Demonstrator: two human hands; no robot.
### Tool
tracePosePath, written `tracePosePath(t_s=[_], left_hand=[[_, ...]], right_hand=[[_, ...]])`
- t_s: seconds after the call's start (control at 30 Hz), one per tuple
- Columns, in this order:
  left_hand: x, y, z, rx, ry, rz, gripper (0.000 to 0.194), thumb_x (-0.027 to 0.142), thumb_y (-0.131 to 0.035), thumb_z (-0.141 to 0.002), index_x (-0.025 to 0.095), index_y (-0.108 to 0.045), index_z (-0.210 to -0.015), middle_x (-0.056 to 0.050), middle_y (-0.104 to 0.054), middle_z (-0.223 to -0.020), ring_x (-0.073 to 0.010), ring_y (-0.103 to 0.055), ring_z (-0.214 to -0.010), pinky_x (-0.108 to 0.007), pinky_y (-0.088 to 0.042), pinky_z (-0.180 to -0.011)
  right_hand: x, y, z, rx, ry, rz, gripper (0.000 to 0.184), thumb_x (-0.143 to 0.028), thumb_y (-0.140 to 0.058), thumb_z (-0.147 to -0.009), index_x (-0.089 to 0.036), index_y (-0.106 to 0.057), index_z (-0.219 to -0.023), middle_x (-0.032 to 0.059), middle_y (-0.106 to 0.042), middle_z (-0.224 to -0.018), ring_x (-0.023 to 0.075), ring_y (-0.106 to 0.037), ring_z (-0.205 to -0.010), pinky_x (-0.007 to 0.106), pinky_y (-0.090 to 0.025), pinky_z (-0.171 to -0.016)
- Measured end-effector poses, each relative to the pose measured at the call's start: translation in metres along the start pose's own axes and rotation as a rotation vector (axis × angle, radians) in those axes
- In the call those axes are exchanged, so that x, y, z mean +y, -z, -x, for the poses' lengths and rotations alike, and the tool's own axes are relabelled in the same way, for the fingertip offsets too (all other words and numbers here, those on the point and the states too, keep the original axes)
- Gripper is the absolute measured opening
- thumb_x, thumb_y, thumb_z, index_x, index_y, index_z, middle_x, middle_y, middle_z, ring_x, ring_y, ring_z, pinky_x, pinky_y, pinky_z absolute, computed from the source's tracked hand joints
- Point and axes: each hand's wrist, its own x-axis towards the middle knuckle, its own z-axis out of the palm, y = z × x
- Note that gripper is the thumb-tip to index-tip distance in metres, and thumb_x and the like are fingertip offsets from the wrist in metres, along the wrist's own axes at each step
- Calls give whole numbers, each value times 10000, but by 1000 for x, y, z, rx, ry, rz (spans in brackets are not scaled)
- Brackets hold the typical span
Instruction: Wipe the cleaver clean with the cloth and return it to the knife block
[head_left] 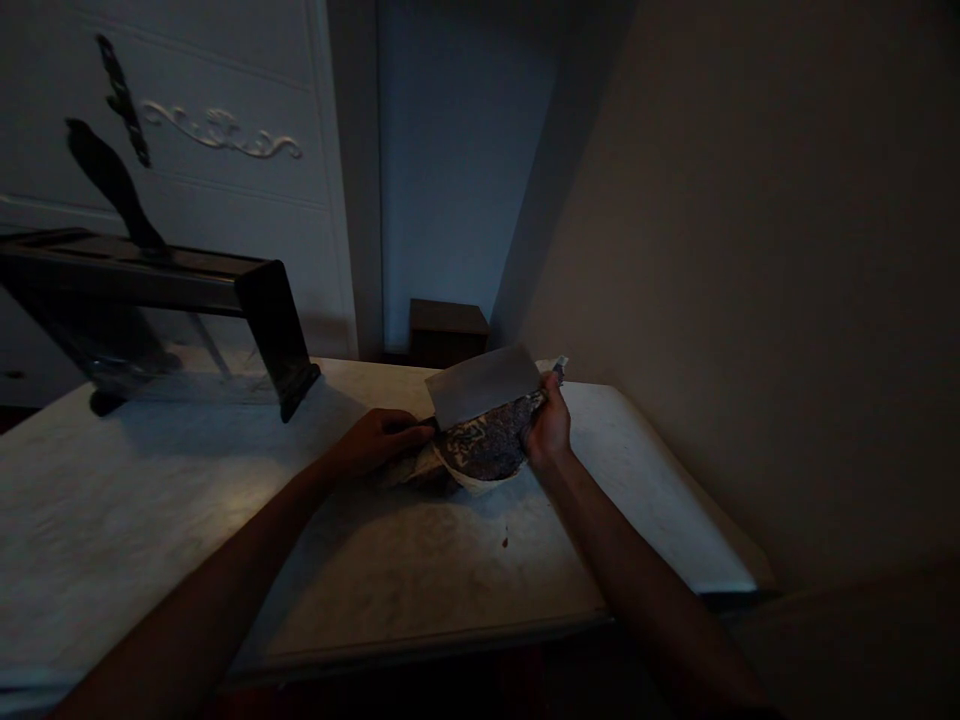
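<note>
My left hand [382, 440] is closed round the dark handle of a cleaver [484, 385], whose broad grey blade stretches to the right. Under and along the blade's lower edge lies a dark patterned cloth [487, 445] with pale edges. My right hand [551, 425] grips the cloth's right end near the blade's far end. Part of the cloth hangs below the left hand, close to the tabletop. Dim light hides the finer detail of the fingers.
A knife block [262, 300] with clear sides and a dark-handled knife [112, 185] in it stands on the left of the pale table [390, 590]. A small dark speck [505, 542] lies in front of the cloth. A brown box [448, 320] sits beyond the table, and a wall rises on the right.
</note>
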Motion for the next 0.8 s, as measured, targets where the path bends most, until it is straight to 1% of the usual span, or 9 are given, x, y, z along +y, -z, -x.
tracePosePath(t_s=[0.07, 0.17, 0.23, 0.37, 0.47, 0.6, 0.7, 0.8], left_hand=[[-1, -2, 0, 42, -45, -9, 494, 616, -580, -793, 140, -677, -702, -16, -598, -616, -127, -505, -564, -232, -361, -498], [-1, -6, 1, 83, -94, -26, 478, 602, -575, -804, 146, -710, -756, -28, -642, -676, -145, -543, -622, -239, -389, -542], [-1, -8, 3, 107, -102, -37, 474, 600, -576, -804, 149, -718, -778, -29, -656, -694, -150, -557, -640, -241, -398, -561], [2, -13, 6, 181, -100, -90, 464, 587, -563, -817, 150, -710, -763, -23, -665, -697, -150, -566, -643, -243, -398, -578], [5, -15, 8, 234, -105, -126, 453, 578, -554, -830, 158, -720, -794, -28, -696, -741, -164, -598, -683, -246, -409, -603], [6, -19, 9, 310, -83, -156, 478, 604, -551, -820, 167, -741, -854, -45, -735, -800, -197, -641, -746, -262, -432, -637], [7, -20, 10, 326, -80, -180, 488, 610, -549, -819, 166, -746, -866, -56, -741, -817, -209, -647, -765, -273, -440, -661], [9, -21, 10, 317, -70, -202, 484, 605, -544, -824, 166, -744, -873, -57, -740, -820, -208, -642, -759, -274, -435, -661]], right_hand=[[-4, -3, 1, -12, 4, -3, 290, -450, -489, -940, -225, -672, -936, 1, -767, -866, 137, -726, -812, 291, -605, -757], [-9, -4, 1, -1, 13, 19, 329, -457, -437, -961, -234, -679, -966, -5, -763, -886, 133, -723, -841, 301, -604, -781], [-11, 0, -1, 21, 32, 42, 315, -445, -443, -962, -238, -680, -979, -12, -758, -881, 122, -721, -837, 287, -601, -783], [-14, 13, -10, 88, 75, 50, 289, -421, -460, -966, -222, -669, -957, -9, -743, -844, 99, -714, -813, 228, -592, -746], [-16, 24, -19, 139, 169, 39, 295, -418, -456, -971, -205, -657, -937, -7, -728, -817, 106, -706, -796, 229, -592, -748], [-20, 32, -26, 201, 370, 97, 265, -432, -522, -936, -202, -653, -930, -20, -712, -832, 112, -689, -804, 242, -580, -786], [-25, 28, -19, 210, 509, 249, 280, -469, -564, -901, -211, -663, -943, -30, -704, -900, 112, -669, -848, 251, -558, -822], [-26, 15, -3, 196, 569, 434, 361, -513, -557, -888, -200, -670, -1029, 0, -703, -995, 147, -651, -950, 298, -535, -879]])
